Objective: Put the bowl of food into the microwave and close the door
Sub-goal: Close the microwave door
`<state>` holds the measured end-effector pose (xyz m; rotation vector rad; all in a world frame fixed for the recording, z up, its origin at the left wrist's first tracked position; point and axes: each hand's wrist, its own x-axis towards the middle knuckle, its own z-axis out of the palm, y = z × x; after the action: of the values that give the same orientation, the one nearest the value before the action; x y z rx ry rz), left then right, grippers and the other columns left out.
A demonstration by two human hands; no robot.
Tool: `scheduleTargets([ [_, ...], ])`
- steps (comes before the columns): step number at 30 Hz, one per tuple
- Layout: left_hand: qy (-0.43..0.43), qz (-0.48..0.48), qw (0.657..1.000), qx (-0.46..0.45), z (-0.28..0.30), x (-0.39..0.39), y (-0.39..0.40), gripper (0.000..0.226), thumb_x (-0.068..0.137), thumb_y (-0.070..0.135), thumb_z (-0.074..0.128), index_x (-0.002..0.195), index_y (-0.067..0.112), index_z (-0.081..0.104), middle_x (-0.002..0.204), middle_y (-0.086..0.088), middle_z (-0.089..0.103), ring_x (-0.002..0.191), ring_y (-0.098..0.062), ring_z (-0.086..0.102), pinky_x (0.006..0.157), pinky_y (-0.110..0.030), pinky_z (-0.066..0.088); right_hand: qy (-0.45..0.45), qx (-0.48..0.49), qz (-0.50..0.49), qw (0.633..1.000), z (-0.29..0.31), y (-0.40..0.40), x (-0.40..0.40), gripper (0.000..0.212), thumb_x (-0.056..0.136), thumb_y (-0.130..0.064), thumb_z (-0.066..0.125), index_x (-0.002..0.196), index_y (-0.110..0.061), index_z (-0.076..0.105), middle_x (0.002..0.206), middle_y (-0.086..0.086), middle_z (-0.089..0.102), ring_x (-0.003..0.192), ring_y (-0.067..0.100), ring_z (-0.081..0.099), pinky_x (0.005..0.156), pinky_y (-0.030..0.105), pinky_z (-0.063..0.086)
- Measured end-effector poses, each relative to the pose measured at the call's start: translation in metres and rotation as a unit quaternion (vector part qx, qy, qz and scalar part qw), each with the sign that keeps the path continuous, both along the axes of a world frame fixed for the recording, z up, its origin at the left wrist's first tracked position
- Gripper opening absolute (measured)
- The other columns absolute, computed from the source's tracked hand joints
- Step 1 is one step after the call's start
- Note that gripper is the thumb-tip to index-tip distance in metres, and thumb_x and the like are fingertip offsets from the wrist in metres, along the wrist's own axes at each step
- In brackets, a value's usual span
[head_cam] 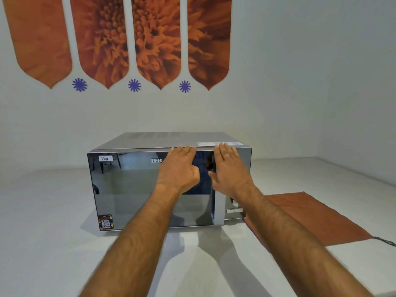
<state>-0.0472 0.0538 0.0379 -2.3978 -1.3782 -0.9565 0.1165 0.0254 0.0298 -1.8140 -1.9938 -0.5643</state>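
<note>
A silver microwave with a mirrored door stands on the white counter, and its door is shut. My left hand lies flat against the upper right of the door, fingers reaching the top edge. My right hand presses flat beside it, over the door's right edge and the control panel. Neither hand holds anything. No bowl is visible; the mirrored door hides the inside.
A rust-coloured cloth mat lies on the counter to the right of the microwave, partly under it. A wall with orange flower panels rises right behind.
</note>
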Motion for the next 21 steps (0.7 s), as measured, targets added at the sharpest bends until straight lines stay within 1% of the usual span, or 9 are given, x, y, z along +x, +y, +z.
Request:
scheduleTargets([
  [3, 0.004, 0.003, 1.0, 0.003, -0.002, 0.001, 0.006, 0.055, 0.081, 0.014, 0.048, 0.135, 0.005, 0.057, 0.135, -0.012, 0.063, 0.13, -0.031, 0.051, 0.118, -0.045, 0.032, 0.01, 0.0, 0.007, 1.0, -0.001, 0.005, 0.001, 0.082, 0.096, -0.039, 0.048, 0.156, -0.005, 0.002, 0.166, 0.015, 0.004, 0.154, 0.028, -0.001, 0.125, 0.04, -0.002],
  [8, 0.006, 0.008, 1.0, 0.002, -0.002, 0.002, 0.013, 0.055, 0.084, 0.015, 0.049, 0.137, 0.005, 0.055, 0.135, -0.012, 0.062, 0.129, -0.031, 0.051, 0.118, -0.046, 0.032, 0.019, 0.002, 0.016, 1.0, -0.001, 0.011, 0.003, 0.082, 0.096, -0.035, 0.049, 0.156, -0.004, 0.003, 0.166, 0.016, 0.005, 0.154, 0.029, 0.0, 0.124, 0.039, -0.004],
  [13, 0.014, 0.014, 1.0, -0.002, -0.002, 0.004, 0.016, 0.059, 0.086, 0.016, 0.048, 0.144, 0.007, 0.049, 0.143, -0.011, 0.057, 0.136, -0.028, 0.047, 0.123, -0.045, 0.024, 0.021, 0.008, 0.021, 1.0, -0.003, 0.017, 0.005, 0.082, 0.095, -0.033, 0.05, 0.156, -0.003, 0.004, 0.166, 0.016, 0.006, 0.154, 0.029, 0.0, 0.123, 0.039, -0.005],
  [16, 0.015, 0.016, 1.0, -0.01, -0.002, 0.005, 0.018, 0.06, 0.087, 0.017, 0.047, 0.147, 0.007, 0.047, 0.146, -0.01, 0.055, 0.138, -0.028, 0.045, 0.124, -0.046, 0.023, 0.006, 0.002, 0.011, 1.0, -0.003, 0.021, 0.006, 0.085, 0.094, -0.035, 0.051, 0.156, -0.004, 0.002, 0.166, 0.015, 0.003, 0.154, 0.028, -0.002, 0.12, 0.037, -0.009],
  [19, 0.013, 0.017, 1.0, -0.006, -0.002, 0.006, 0.02, 0.056, 0.087, 0.018, 0.047, 0.142, 0.007, 0.05, 0.141, -0.012, 0.059, 0.133, -0.029, 0.049, 0.122, -0.046, 0.026, 0.007, 0.007, 0.009, 1.0, -0.004, 0.024, 0.007, 0.086, 0.094, -0.035, 0.051, 0.156, -0.004, 0.001, 0.166, 0.015, 0.001, 0.154, 0.028, -0.004, 0.115, 0.033, -0.014],
  [21, 0.017, 0.016, 1.0, -0.005, -0.003, 0.006, 0.02, 0.058, 0.088, 0.019, 0.047, 0.145, 0.007, 0.047, 0.145, -0.012, 0.056, 0.137, -0.029, 0.046, 0.124, -0.046, 0.023, 0.004, 0.009, 0.009, 1.0, -0.004, 0.024, 0.007, 0.085, 0.095, -0.036, 0.05, 0.156, -0.004, 0.001, 0.166, 0.015, 0.002, 0.154, 0.028, -0.004, 0.115, 0.033, -0.014],
])
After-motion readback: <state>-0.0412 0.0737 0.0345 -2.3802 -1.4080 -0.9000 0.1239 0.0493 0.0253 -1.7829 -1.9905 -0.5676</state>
